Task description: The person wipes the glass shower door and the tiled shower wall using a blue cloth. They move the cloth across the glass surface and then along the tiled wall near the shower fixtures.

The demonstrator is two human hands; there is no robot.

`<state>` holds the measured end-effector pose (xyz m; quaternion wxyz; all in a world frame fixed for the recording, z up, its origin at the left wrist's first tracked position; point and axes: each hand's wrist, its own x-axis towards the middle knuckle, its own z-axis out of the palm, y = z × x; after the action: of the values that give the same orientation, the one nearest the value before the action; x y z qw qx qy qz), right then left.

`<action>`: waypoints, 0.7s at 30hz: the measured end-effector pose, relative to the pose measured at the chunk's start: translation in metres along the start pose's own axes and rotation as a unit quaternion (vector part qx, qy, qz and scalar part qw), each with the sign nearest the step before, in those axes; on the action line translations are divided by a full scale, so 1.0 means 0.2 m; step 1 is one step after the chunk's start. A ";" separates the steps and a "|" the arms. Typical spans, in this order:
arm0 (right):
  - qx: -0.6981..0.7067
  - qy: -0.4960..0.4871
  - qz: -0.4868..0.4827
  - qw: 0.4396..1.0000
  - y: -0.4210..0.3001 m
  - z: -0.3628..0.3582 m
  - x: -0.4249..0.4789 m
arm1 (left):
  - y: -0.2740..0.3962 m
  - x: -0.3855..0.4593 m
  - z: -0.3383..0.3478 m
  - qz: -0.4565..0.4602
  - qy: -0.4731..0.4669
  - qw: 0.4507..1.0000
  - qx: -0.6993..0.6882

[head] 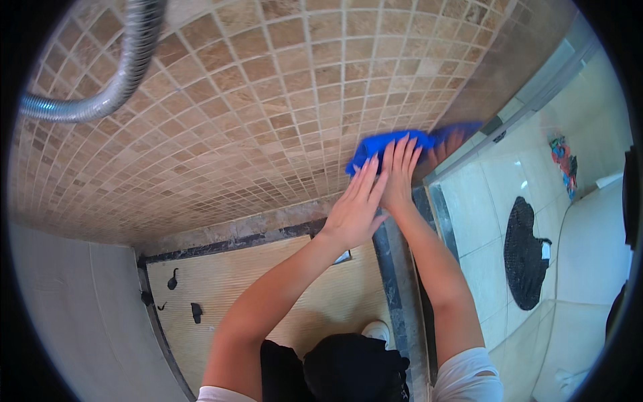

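A bunched blue cloth (pixel 384 143) lies against the brown mosaic-tiled wall (pixel 281 100), near where the tiles meet a glossy dark panel. My right hand (pixel 399 176) presses flat on the cloth, fingers stretched over its front. Slightly lower and to the left, my left hand (pixel 354 208) has its fingertips on the cloth's lower edge. The two hands touch at the sides. Cloth and fingers are mirrored in the glossy panel (pixel 482 95). Whatever part of the wall lies behind the cloth is hidden.
A ribbed metal shower hose (pixel 113 93) hangs at upper left. Small black pieces (pixel 196 312) lie on the ribbed beige floor (pixel 281 274). A raised dark stone curb (pixel 392 266) runs along the right. Beyond it are a black mat (pixel 525 256) and a crumpled multicoloured item (pixel 563 163).
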<state>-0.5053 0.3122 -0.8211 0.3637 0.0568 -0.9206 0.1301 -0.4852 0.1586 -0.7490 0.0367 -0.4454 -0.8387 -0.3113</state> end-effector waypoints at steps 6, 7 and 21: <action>0.019 0.186 -0.054 0.981 -0.08 -0.11 0.41 | 0.09 0.17 -0.17 0.057 0.199 0.978 -0.017; 0.017 0.190 -0.041 0.981 -0.06 -0.06 0.36 | 0.07 0.17 -0.16 0.033 0.173 0.984 -0.039; 0.031 0.212 -0.114 0.970 -0.60 -0.13 0.56 | 0.11 -0.15 -0.43 -0.057 0.235 0.964 0.108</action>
<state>-0.5463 0.2037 -0.7027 0.5608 0.1443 -0.8056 0.1253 -0.4688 0.0976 -0.6800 0.2625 -0.3044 -0.8592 -0.3165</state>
